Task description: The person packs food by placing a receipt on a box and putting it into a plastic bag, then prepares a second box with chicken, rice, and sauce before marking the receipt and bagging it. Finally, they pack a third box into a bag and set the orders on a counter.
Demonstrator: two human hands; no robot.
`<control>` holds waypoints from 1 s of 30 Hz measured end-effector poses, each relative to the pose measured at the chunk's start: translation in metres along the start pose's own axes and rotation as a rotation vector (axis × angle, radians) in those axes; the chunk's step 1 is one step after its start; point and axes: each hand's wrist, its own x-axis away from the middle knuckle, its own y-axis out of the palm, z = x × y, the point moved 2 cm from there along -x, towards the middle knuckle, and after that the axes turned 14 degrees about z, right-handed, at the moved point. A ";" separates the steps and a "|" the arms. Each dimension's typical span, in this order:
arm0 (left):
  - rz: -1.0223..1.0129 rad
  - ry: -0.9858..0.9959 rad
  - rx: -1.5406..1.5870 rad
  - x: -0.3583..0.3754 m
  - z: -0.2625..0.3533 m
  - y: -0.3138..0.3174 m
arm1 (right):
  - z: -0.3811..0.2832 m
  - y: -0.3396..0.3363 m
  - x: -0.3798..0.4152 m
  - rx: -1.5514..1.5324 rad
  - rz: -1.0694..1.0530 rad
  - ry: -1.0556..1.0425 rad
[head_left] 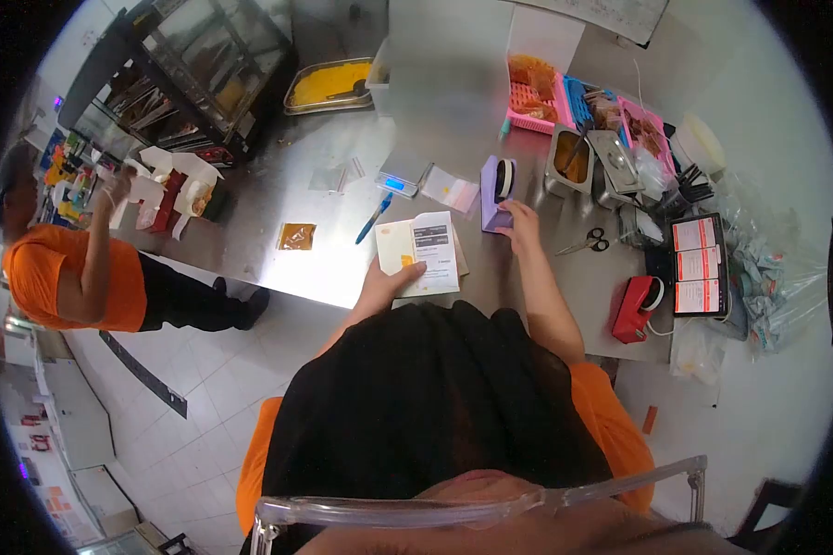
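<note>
My left hand (386, 285) grips a flat white packet with a printed receipt (435, 252) on its face, the thumb lying across the paper. At the right of it, my right hand (522, 228) has its fingers at the near end of a purple tape dispenser (489, 211), which carries a dark-rimmed roll. A blue pen (373, 219) lies on the steel counter just beyond the packet. Behind it are a small scale (402, 178) with a lit blue display and a clear bag with a pinkish label (450, 191).
A sauce sachet (296, 237) lies at left. Scissors (584, 242), a red tape dispenser (637, 310) and a tablet (699, 265) stand right, steel sauce tubs (567, 165) behind. At back left is a yellow-filled tray (329, 86). A person in orange (74, 277) stands by open boxes (168, 190).
</note>
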 end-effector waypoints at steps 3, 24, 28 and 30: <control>0.009 -0.077 0.085 -0.008 -0.010 -0.008 | 0.049 -0.019 -0.021 0.081 0.070 -0.416; -0.029 0.093 -0.236 -0.011 -0.039 0.000 | -0.040 0.024 0.144 0.750 -0.343 -0.638; -0.367 0.252 -0.524 -0.028 -0.056 0.019 | 0.008 -0.037 0.109 0.226 -0.462 0.035; -0.198 0.567 -0.924 -0.033 -0.060 0.028 | 0.019 -0.074 0.088 0.264 -0.219 0.067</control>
